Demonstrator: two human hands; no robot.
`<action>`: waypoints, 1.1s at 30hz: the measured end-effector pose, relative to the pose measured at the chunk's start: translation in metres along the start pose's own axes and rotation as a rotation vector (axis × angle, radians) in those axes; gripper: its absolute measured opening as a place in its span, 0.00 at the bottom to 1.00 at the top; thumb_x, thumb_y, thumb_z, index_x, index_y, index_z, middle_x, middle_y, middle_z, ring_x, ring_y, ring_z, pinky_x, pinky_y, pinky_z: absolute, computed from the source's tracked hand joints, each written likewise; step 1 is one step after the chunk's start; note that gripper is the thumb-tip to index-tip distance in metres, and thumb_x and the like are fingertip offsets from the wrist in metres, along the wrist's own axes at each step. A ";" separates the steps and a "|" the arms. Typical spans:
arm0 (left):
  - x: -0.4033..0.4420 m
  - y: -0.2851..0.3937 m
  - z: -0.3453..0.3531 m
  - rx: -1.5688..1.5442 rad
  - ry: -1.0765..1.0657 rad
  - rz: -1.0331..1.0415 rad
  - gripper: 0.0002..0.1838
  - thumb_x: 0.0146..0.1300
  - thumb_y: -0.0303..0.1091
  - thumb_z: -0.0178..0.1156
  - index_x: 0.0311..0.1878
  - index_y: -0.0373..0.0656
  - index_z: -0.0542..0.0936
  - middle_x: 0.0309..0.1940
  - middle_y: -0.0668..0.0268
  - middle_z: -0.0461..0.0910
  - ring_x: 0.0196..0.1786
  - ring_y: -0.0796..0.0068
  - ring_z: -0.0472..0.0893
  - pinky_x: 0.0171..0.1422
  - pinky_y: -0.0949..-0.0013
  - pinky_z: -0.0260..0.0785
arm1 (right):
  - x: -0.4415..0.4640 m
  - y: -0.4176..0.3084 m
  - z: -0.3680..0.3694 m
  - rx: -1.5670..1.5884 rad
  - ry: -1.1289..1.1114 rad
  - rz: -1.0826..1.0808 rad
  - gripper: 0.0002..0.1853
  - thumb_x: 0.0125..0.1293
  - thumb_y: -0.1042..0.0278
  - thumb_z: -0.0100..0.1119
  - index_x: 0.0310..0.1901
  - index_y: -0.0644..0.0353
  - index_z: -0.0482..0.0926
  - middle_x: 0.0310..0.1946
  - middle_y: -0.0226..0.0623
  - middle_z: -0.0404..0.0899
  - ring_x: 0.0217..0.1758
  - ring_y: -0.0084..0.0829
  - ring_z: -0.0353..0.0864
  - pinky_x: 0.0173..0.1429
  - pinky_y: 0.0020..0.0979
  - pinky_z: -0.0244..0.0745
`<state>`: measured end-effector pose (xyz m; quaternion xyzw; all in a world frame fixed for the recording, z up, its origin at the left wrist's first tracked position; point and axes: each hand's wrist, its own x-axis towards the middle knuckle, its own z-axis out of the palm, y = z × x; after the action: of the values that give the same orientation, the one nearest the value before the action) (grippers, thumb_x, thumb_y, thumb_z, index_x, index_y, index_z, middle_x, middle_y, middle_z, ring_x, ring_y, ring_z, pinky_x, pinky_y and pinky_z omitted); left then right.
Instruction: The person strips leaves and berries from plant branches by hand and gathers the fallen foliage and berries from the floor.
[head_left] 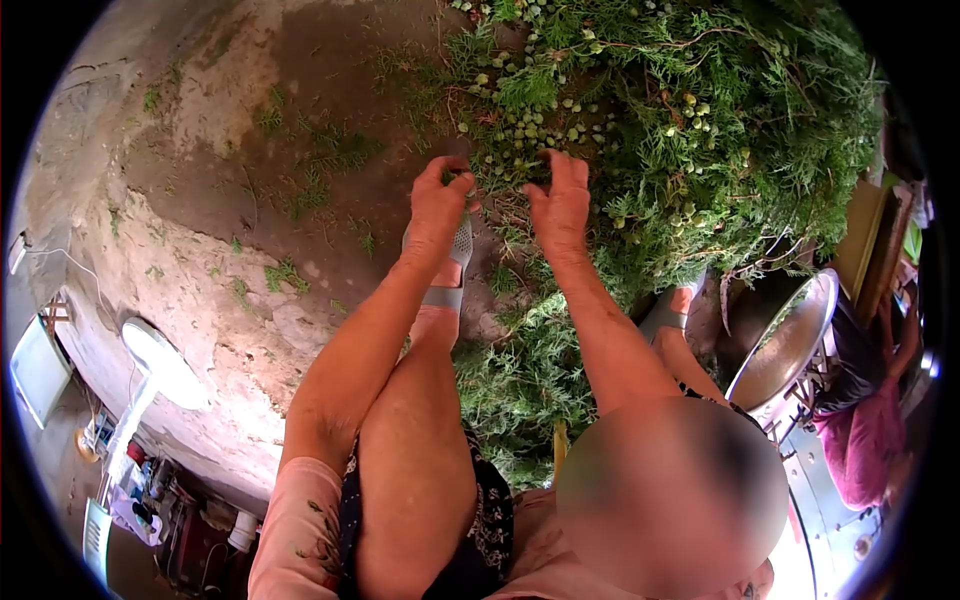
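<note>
My left hand [438,208] is over the ground beside a foot in a light grey sandal [462,245]. Its fingers curl in toward the thumb, and whatever sits between them, perhaps a bit of green, is too small to name. To the right, my right hand [560,205] has its thumb and bent fingers apart, with nothing visible in its grip. Just beyond both hands lies a scatter of small pale-green cones [530,130] on the ground. Leafy evergreen branches [730,130], some bearing cones, are heaped close by my right hand.
More green sprigs [525,385] lie between my legs. A large metal bowl [785,340] stands at the right, near a person in pink clothing [860,450]. A white standing fan [165,365] is at the left. Loose sprigs [285,277] dot the earthen floor.
</note>
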<state>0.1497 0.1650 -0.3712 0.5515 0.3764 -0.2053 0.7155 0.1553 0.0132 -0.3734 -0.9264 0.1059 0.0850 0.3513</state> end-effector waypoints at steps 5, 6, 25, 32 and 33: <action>0.000 -0.003 0.000 0.075 0.050 0.037 0.14 0.59 0.24 0.52 0.49 0.32 0.71 0.37 0.62 0.74 0.39 0.73 0.76 0.38 0.71 0.76 | 0.007 0.021 0.010 0.152 0.026 -0.022 0.16 0.51 0.78 0.61 0.44 0.59 0.73 0.35 0.42 0.73 0.37 0.43 0.77 0.39 0.36 0.72; 0.000 -0.004 0.000 0.075 0.050 0.036 0.14 0.59 0.24 0.52 0.49 0.32 0.71 0.37 0.62 0.74 0.39 0.73 0.76 0.38 0.71 0.76 | 0.008 0.026 0.010 0.239 0.032 0.027 0.14 0.53 0.78 0.60 0.43 0.61 0.74 0.32 0.40 0.74 0.34 0.38 0.78 0.36 0.34 0.73; -0.018 0.017 0.014 0.230 -0.284 0.107 0.15 0.56 0.36 0.62 0.44 0.38 0.78 0.29 0.68 0.79 0.32 0.82 0.74 0.40 0.75 0.67 | -0.008 -0.023 -0.033 1.041 -0.425 0.567 0.08 0.60 0.73 0.52 0.40 0.64 0.73 0.29 0.34 0.77 0.27 0.24 0.78 0.30 0.25 0.73; -0.030 0.013 0.011 0.412 -0.292 -0.004 0.13 0.55 0.35 0.62 0.40 0.37 0.80 0.29 0.68 0.80 0.33 0.82 0.75 0.43 0.75 0.67 | -0.028 -0.013 -0.024 0.968 -0.395 0.542 0.07 0.63 0.72 0.51 0.39 0.65 0.73 0.28 0.35 0.78 0.25 0.23 0.78 0.25 0.23 0.74; -0.032 0.012 0.011 0.413 -0.294 -0.003 0.13 0.55 0.35 0.62 0.40 0.37 0.80 0.29 0.68 0.80 0.33 0.82 0.75 0.43 0.75 0.67 | -0.031 -0.013 -0.023 0.964 -0.386 0.564 0.06 0.64 0.72 0.51 0.38 0.66 0.73 0.28 0.34 0.78 0.24 0.23 0.78 0.24 0.23 0.74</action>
<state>0.1416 0.1550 -0.3383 0.6497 0.2192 -0.3570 0.6343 0.1310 0.0119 -0.3409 -0.5663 0.3088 0.2843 0.7093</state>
